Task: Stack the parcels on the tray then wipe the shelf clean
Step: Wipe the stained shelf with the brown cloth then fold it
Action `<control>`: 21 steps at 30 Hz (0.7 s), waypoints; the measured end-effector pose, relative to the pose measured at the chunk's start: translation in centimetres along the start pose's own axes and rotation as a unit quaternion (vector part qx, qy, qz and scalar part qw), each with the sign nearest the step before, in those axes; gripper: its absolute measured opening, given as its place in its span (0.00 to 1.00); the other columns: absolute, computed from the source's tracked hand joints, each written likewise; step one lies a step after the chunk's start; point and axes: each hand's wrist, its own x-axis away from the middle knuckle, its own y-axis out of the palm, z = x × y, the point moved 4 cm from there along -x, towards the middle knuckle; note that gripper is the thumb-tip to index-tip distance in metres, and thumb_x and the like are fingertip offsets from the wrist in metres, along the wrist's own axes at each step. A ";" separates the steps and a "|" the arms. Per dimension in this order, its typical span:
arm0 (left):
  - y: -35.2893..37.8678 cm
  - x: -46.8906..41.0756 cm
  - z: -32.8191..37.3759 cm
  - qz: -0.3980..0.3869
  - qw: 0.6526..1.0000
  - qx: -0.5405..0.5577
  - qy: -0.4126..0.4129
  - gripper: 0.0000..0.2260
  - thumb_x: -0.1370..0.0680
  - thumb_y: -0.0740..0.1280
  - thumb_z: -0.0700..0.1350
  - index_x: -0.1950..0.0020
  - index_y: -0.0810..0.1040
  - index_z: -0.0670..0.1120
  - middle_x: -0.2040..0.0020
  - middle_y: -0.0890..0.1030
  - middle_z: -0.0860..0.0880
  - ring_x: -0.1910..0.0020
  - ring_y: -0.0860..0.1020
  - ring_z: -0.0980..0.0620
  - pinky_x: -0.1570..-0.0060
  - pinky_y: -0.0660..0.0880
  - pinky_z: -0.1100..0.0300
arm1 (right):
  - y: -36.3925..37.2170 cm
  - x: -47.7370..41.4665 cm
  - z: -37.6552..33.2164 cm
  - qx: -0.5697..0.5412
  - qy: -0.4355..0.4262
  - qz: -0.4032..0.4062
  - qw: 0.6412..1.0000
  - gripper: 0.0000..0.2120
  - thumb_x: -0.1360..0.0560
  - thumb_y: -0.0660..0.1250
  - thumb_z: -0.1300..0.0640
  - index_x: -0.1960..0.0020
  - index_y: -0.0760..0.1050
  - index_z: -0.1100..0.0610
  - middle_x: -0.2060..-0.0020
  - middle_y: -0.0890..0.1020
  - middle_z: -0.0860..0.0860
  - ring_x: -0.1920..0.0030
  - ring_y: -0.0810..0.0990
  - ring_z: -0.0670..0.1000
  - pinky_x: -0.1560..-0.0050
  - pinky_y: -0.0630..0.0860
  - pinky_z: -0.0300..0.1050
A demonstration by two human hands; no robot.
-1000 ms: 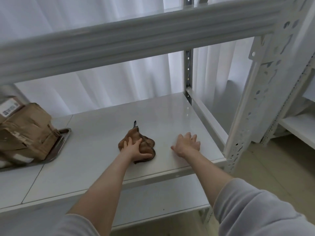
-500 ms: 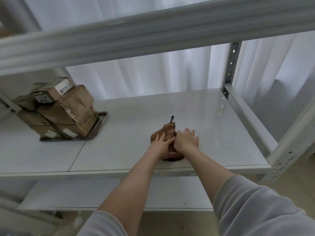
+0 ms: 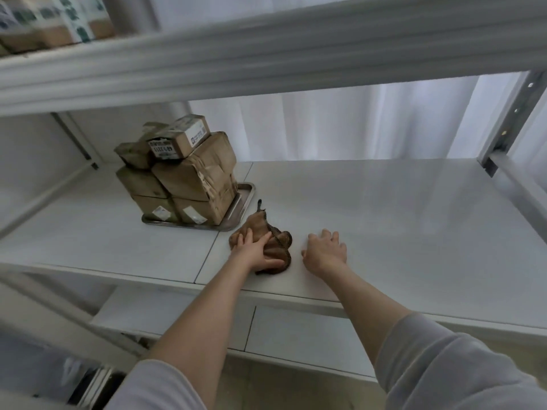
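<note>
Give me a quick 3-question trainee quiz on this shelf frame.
1. True or false: the brown cardboard parcels are stacked on the flat metal tray.
2. Which hand presses on the crumpled brown cloth? A) left hand B) right hand C) both
3. Fill in: the right hand rests on the bare ____, apart from the cloth.
Key: 1 true; 2 A; 3 white shelf board.

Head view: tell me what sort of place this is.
Probably a storeroom or parcel depot: white metal shelving with a slotted upright, labelled cardboard parcels stacked on a metal tray, and more taped boxes one level up.
</note>
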 end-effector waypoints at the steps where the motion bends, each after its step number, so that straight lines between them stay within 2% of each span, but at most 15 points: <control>1: -0.2 0.1 -1.0 -0.005 1.000 0.001 -0.003 0.42 0.29 0.66 0.66 0.23 0.46 0.59 0.22 0.39 0.42 0.23 0.41 0.38 0.25 0.46 0.44 | 0.2 -0.1 -0.8 0.003 -0.002 0.001 1.000 0.21 0.19 0.56 0.50 0.28 0.64 0.54 0.25 0.58 0.58 0.24 0.52 0.61 0.28 0.58 0.58; 8: -0.1 2.4 -6.3 -0.012 0.999 0.007 -0.043 0.44 0.29 0.67 0.65 0.22 0.44 0.58 0.22 0.38 0.41 0.23 0.40 0.38 0.25 0.45 0.45 | 0.6 0.3 -5.2 0.007 -0.040 0.006 0.999 0.21 0.19 0.57 0.50 0.28 0.64 0.55 0.25 0.59 0.59 0.24 0.52 0.62 0.28 0.57 0.59; 13: 1.0 3.7 -5.6 0.000 0.997 0.008 -0.074 0.42 0.28 0.62 0.67 0.22 0.42 0.57 0.23 0.37 0.40 0.24 0.38 0.36 0.26 0.42 0.43 | 0.1 1.3 -2.8 0.012 -0.027 0.011 1.000 0.20 0.19 0.57 0.53 0.28 0.65 0.55 0.26 0.59 0.59 0.24 0.50 0.62 0.27 0.56 0.58; 18: 2.4 4.5 0.6 -0.002 1.000 0.003 0.014 0.33 0.22 0.60 0.61 0.23 0.46 0.61 0.22 0.37 0.44 0.24 0.38 0.38 0.26 0.41 0.43 | -1.2 2.1 0.7 0.005 0.006 0.016 1.000 0.20 0.20 0.56 0.59 0.28 0.65 0.57 0.25 0.58 0.59 0.23 0.49 0.64 0.26 0.55 0.58; 21: 3.6 4.9 5.2 -0.006 0.994 -0.029 0.101 0.27 0.21 0.60 0.54 0.24 0.53 0.61 0.21 0.41 0.45 0.23 0.40 0.39 0.25 0.43 0.44 | -1.6 2.5 0.3 -0.013 -0.008 0.029 0.999 0.20 0.21 0.56 0.58 0.29 0.67 0.57 0.26 0.60 0.58 0.24 0.51 0.62 0.27 0.56 0.57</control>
